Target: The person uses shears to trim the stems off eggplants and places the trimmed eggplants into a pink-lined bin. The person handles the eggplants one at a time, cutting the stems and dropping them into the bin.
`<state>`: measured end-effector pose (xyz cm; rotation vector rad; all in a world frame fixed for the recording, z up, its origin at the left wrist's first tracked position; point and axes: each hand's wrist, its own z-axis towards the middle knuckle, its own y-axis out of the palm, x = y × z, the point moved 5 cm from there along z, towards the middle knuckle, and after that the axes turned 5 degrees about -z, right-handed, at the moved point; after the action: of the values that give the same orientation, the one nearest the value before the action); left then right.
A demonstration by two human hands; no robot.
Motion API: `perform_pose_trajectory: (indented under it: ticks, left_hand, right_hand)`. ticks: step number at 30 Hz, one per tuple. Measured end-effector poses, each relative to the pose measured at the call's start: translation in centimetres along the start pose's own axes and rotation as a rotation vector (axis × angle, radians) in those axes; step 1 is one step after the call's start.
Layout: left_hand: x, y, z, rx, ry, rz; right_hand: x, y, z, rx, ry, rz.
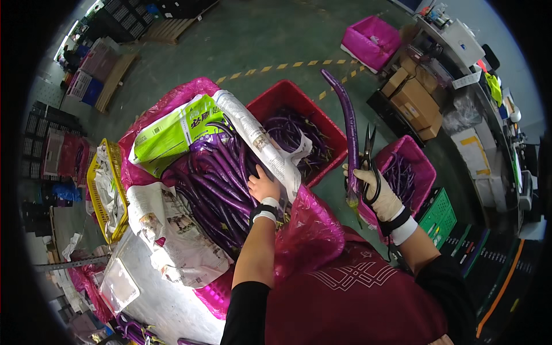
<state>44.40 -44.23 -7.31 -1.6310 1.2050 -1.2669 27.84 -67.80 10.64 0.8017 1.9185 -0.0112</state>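
My left hand (264, 186), bare with a dark band at the wrist, lies on a heap of long purple eggplants (220, 189) in a crate lined with pink plastic film (308, 233). Its fingers touch the eggplants, but some fingertips are hidden, so I cannot tell whether it grips one. My right hand (379, 196), in a pale glove, holds black-handled scissors (369, 148) with the blades pointing up. The same hand holds one long eggplant (348, 116) upright beside the scissors, its green stem end down. Newspaper (263, 142) and a green printed sheet (168, 131) line the crate's sides.
A red crate (332, 129) of eggplants stands beyond my crate, and a pink-lined crate (424, 172) of eggplants is at right. To the left are a yellow basket (105, 207) with paper and a metal tabletop (168, 306). A green crate (446, 217) and cardboard boxes (414, 101) stand right.
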Motion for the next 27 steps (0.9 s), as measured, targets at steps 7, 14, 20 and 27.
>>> perform_pose_trajectory:
  ticks: [7, 14, 20, 27]
  left_hand:
    - [-5.2, -2.1, -0.7, 0.037, -0.123, -0.161]
    - [-10.7, -5.1, -1.8, -0.615, -0.406, -1.934]
    - [-10.1, -9.4, -4.0, -0.721, -0.183, -2.442]
    - [-7.6, -12.9, -5.3, -0.838, 0.043, -2.273]
  right_hand:
    - [0.4, -3.1, 2.9, -0.04, -0.023, -0.196]
    - [0.2, -8.2, 1.4, 0.035, -0.193, -0.501]
    - [2.6, -27.3, 0.9, 0.422, -0.22, -0.381]
    - [-1.2, -30.5, 1.8, 0.551, -0.439, -0.899]
